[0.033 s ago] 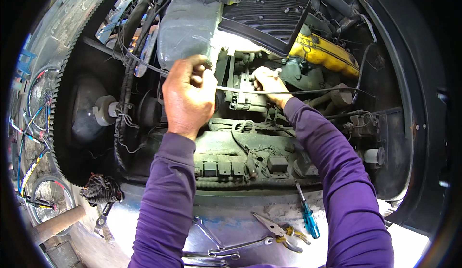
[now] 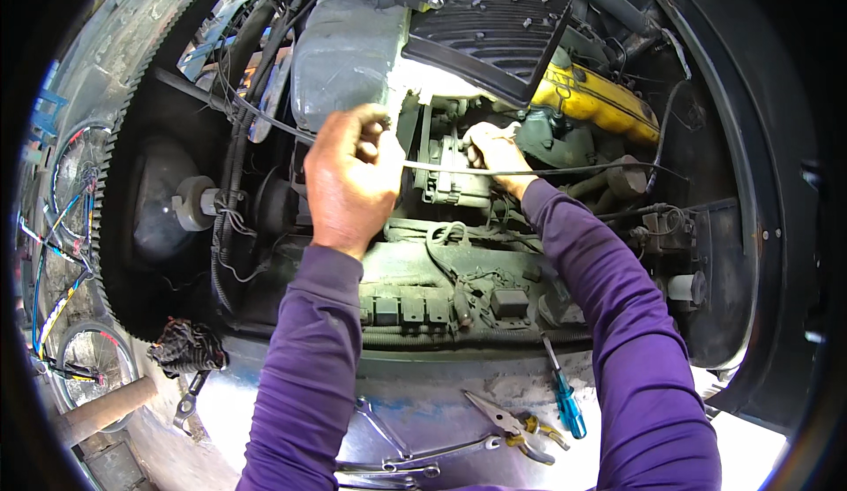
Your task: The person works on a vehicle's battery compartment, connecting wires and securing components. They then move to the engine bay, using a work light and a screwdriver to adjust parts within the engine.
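Observation:
I work with both bare hands inside an open vehicle engine bay. My left hand (image 2: pixel 353 182) is bent at the fingers beside the lower edge of a grey tank (image 2: pixel 348 54); what its fingertips hold, if anything, is hidden. Above a metal alternator-like part (image 2: pixel 454 178), my right hand (image 2: pixel 496 154) is closed, thumb against fingers, and I cannot make out what is in it. A thin dark cable (image 2: pixel 565 171) crosses the bay, passing behind my left hand and over my right wrist.
A ribbed black tray (image 2: pixel 485 37) with small loose pieces lies at the back, near a yellow engine cover (image 2: pixel 604 107). Along the front ledge are pliers (image 2: pixel 503 416), a blue-handled screwdriver (image 2: pixel 566 394), several spanners (image 2: pixel 384 425) and a dark rag (image 2: pixel 187 345). Bicycles (image 2: pixel 75 253) stand at left.
My left hand has shifted very slightly to the right, its fingers still bent. My right hand stays at the same spot with its fingers closed.

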`<state>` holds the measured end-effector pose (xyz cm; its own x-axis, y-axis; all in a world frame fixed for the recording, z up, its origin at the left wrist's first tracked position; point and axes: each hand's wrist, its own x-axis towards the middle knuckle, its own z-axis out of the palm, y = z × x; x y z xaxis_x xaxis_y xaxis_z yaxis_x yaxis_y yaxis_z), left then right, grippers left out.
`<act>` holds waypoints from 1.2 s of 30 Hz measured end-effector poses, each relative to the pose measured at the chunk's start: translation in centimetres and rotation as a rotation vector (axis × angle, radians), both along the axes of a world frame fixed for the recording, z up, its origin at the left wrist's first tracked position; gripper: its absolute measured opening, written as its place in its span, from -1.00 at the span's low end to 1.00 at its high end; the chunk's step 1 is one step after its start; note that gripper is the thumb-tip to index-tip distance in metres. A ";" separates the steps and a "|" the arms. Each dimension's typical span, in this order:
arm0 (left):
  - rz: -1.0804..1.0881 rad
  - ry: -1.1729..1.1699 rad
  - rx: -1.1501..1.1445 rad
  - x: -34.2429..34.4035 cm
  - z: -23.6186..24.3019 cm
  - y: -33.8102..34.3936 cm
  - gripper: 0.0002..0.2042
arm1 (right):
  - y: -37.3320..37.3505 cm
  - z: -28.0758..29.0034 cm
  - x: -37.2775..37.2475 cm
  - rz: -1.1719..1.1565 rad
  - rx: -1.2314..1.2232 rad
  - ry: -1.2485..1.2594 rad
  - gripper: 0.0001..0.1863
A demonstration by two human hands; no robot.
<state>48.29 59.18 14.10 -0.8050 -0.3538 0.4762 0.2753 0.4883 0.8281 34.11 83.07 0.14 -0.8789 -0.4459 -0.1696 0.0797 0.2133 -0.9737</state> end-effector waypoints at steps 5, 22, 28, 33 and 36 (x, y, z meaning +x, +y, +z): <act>-0.038 0.040 -0.097 -0.4 0.2 0.6 -0.75 | -0.6 0.2 -2.1 -0.065 -0.059 -0.089 -0.67; -0.012 -0.002 -0.070 -0.2 0.2 -0.1 -0.75 | 0.0 0.8 0.4 0.074 0.244 0.238 -0.69; -0.027 0.014 -0.094 -0.4 0.1 0.4 -0.76 | -0.1 0.9 -1.5 0.021 0.073 0.036 -0.67; -0.025 0.001 -0.087 -0.4 0.3 0.4 -0.77 | -0.1 1.2 -1.8 0.136 0.110 0.185 -0.68; -0.019 -0.013 -0.054 -0.3 0.2 0.5 -0.77 | 0.1 0.8 -1.8 0.211 0.260 0.247 -0.69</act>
<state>47.97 59.70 14.33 -0.8172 -0.3127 0.4842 0.2745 0.5275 0.8040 32.34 83.14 0.96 -0.8012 -0.5907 -0.0962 -0.2210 0.4413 -0.8697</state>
